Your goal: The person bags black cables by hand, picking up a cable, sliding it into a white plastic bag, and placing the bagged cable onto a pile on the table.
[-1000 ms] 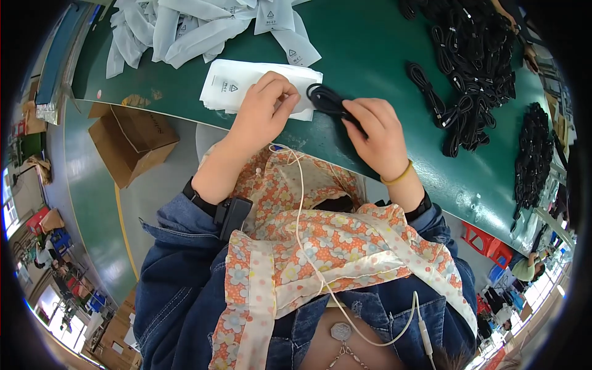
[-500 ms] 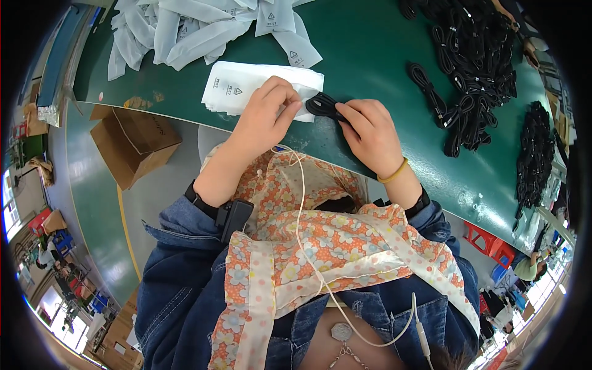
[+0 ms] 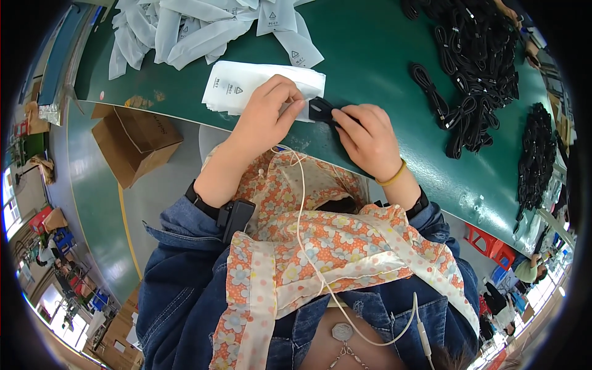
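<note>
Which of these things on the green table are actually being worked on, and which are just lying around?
In use:
- left hand on the white bag stack
- right hand holding the black bundled cable at the bag's mouth

Lying about:
- loose white bags
- black cable pile
- open cardboard box on the floor

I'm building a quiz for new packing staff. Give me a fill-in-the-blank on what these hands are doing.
1. The left hand presses on a flat white plastic ____.
2. The right hand pushes a coiled ____ cable bundle toward it.
3. The long worktable is ____.

Missing words: pouch; black; green
</note>
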Tool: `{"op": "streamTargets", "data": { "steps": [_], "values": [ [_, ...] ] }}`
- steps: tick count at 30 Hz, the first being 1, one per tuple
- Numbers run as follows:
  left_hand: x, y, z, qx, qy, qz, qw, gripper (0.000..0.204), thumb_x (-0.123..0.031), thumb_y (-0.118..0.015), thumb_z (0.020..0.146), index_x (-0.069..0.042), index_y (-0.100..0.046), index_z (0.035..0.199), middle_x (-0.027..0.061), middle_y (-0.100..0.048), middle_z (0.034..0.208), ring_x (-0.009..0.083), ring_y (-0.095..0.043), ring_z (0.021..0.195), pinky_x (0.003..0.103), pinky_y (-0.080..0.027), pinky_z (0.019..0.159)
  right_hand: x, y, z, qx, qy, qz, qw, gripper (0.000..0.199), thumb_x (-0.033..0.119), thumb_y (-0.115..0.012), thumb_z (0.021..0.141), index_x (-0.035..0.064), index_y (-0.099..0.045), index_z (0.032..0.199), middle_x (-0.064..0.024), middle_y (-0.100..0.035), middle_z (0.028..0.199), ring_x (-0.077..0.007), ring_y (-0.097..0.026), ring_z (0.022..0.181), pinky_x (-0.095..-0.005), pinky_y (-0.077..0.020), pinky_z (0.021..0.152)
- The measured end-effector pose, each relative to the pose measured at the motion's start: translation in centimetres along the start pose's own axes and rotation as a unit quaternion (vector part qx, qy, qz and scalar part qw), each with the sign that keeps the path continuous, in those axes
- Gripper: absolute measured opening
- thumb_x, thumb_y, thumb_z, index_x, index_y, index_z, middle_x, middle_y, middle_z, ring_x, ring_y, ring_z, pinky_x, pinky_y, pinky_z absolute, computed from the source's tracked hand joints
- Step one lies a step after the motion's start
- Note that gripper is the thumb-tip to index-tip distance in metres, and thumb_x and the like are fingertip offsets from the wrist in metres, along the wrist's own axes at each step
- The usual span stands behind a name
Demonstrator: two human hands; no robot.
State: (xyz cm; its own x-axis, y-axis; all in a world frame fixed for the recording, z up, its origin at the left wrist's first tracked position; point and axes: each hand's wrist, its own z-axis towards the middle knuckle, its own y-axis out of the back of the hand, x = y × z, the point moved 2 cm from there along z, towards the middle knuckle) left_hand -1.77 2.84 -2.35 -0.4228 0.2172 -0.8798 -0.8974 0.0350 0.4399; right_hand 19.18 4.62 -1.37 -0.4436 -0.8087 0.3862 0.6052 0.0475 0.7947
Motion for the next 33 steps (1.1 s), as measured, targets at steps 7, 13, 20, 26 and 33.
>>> {"op": "streamTargets", "data": {
  "steps": [7,13,20,26,33],
  "values": [
    [0.8,-0.2,-0.3,0.003,-0.053,0.104,0.993,0.01,-0.008,-0.064,0.081,-0.004,-0.056,0.085,0.0088,-0.054,0.091,0.0272,-0.054,0.083,0.039,-0.042,0.078,0.1,0.5,0.3,0.044,-0.09,0.009,0.995,0.04,0.004,-0.073,0.068,0.0057,-0.065,0.107,-0.0106,-0.06,0.101,-0.0294,-0.058,0.09,-0.0365,-0.0471,0.08],
    [-1.0,-0.8,-0.4,-0.042,-0.094,0.176,0.979,0.011,-0.009,-0.066,0.078,-0.006,-0.058,0.086,0.0075,-0.053,0.099,0.0275,-0.052,0.092,0.038,-0.04,0.083,-0.9,0.9,-1.2,0.016,-0.18,0.161,0.97,0.047,0.003,-0.075,0.069,0.0059,-0.061,0.114,-0.0129,-0.06,0.103,-0.031,-0.06,0.09,-0.0348,-0.0497,0.078],
    [-3.8,-1.2,0.9,-0.024,-0.126,0.101,0.987,0.014,-0.006,-0.066,0.076,-0.007,-0.059,0.087,0.0082,-0.05,0.11,0.0297,-0.046,0.102,0.039,-0.033,0.092,-0.5,1.7,0.0,-0.072,-0.183,0.275,0.941,0.05,0.0,-0.077,0.072,-0.0012,-0.056,0.117,-0.0111,-0.062,0.108,-0.0191,-0.062,0.092,-0.0304,-0.0505,0.082],
    [-4.1,0.0,1.8,-0.068,-0.111,0.036,0.991,0.012,-0.004,-0.063,0.079,-0.007,-0.058,0.089,0.0099,-0.049,0.112,0.0287,-0.045,0.103,0.038,-0.033,0.093,0.2,3.1,1.9,-0.087,-0.179,0.386,0.901,0.049,0.0,-0.078,0.072,-0.0025,-0.056,0.116,-0.01,-0.061,0.109,-0.0169,-0.061,0.094,-0.0293,-0.0484,0.086],
    [-6.4,-0.1,1.8,-0.026,-0.122,-0.085,0.989,0.01,-0.004,-0.061,0.082,-0.005,-0.055,0.09,0.0106,-0.047,0.112,0.027,-0.044,0.104,0.036,-0.034,0.093,1.8,4.3,3.6,-0.04,-0.115,0.277,0.953,0.042,-0.002,-0.075,0.072,0.0,-0.059,0.11,-0.0107,-0.064,0.102,-0.0226,-0.062,0.087,-0.0317,-0.0482,0.082]
  ]
}}
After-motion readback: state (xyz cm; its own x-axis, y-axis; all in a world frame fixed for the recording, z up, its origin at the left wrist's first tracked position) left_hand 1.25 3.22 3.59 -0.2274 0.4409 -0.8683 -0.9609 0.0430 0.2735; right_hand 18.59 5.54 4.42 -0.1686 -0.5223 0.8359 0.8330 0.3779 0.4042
